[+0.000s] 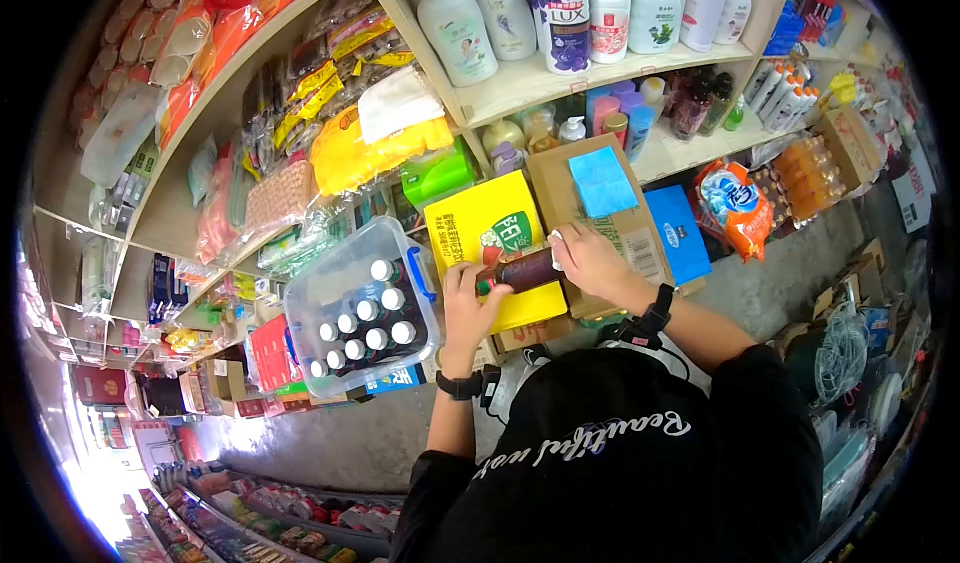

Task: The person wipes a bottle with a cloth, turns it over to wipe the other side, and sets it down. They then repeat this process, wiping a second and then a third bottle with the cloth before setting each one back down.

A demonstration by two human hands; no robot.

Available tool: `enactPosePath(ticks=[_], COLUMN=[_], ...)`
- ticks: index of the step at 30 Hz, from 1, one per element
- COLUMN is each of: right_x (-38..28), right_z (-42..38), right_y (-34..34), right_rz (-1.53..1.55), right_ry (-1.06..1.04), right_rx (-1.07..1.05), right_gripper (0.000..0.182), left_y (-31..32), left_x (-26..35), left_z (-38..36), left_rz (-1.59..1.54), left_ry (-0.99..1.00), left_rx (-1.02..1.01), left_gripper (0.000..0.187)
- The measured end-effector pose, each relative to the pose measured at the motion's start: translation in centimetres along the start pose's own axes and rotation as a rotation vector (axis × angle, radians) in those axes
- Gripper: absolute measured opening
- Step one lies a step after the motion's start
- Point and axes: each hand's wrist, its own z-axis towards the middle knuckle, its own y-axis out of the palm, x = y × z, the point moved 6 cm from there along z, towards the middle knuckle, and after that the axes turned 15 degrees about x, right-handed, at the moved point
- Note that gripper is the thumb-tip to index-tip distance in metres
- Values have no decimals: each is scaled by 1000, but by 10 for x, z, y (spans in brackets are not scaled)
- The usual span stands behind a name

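Observation:
A dark reddish-brown bottle [530, 270] with a green cap lies sideways above a yellow carton [455, 225]. My left hand [468, 303] grips its cap end, the thumb beside the green cap. At the other end my right hand [590, 261] pinches a small white wad, tissue or cloth [557, 251], against the bottle; most of the wad is hidden by the fingers. Left of the hands stands a clear plastic bin [425, 338] with blue handles. Several dark bottles with white caps [368, 310] stand in it.
A cardboard box [560, 188] with a blue cloth [602, 182] on top adjoins the yellow carton. Beyond it are a blue box [678, 233] and an orange bag [738, 208]. Shelves ahead carry pump bottles [568, 23] and packaged goods. Boxes and a fan [840, 353] stand on the right.

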Motion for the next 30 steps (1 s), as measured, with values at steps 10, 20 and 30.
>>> enactPosePath(ticks=[10, 20, 30], right_x=[-21, -74, 36], right_z=[-11, -4, 15], right_y=[3, 62, -6], right_rz=[-201, -313, -162], right_ry=[-119, -642, 39], right_rx=[54, 161, 3], right_gripper=[34, 18, 34], left_y=[-2, 33, 20], left_x=[1, -27, 6], left_z=[-35, -20, -16], left_rz=[-149, -236, -274], left_ry=[-35, -46, 85], left_rx=[57, 54, 136], left_gripper=[53, 43, 51])
